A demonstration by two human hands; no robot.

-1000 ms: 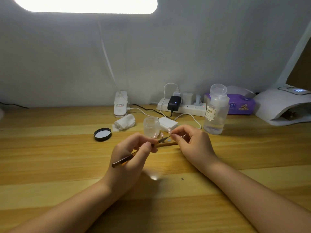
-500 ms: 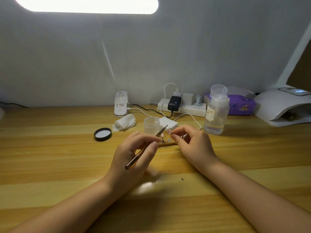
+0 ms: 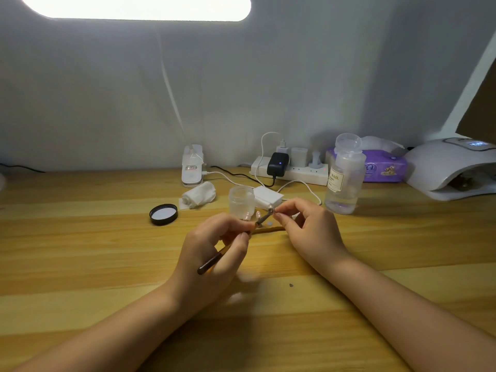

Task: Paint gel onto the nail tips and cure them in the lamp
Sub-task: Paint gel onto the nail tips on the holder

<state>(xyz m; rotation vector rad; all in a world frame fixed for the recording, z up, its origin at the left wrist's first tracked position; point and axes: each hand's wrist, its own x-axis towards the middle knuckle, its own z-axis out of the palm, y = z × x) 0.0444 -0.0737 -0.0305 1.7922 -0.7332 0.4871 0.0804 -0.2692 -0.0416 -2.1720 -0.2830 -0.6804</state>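
Brown brush (image 3: 230, 244) sits pinched in the left hand (image 3: 214, 253) just in front of the small clear jar (image 3: 241, 201), its tip touching the tiny nail tip (image 3: 271, 210) pinched by the right hand (image 3: 308, 229).

Big overhead lamp (image 3: 135, 6) blows out to pure white glare up top. Wooden desk (image 3: 80, 251) is lit warm, soft shadows under the arms, wide-angle bending at the edges.

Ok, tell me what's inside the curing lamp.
The curing lamp opening shows something small and dark inside, too dim to identify. The hood covers the rest of the interior.
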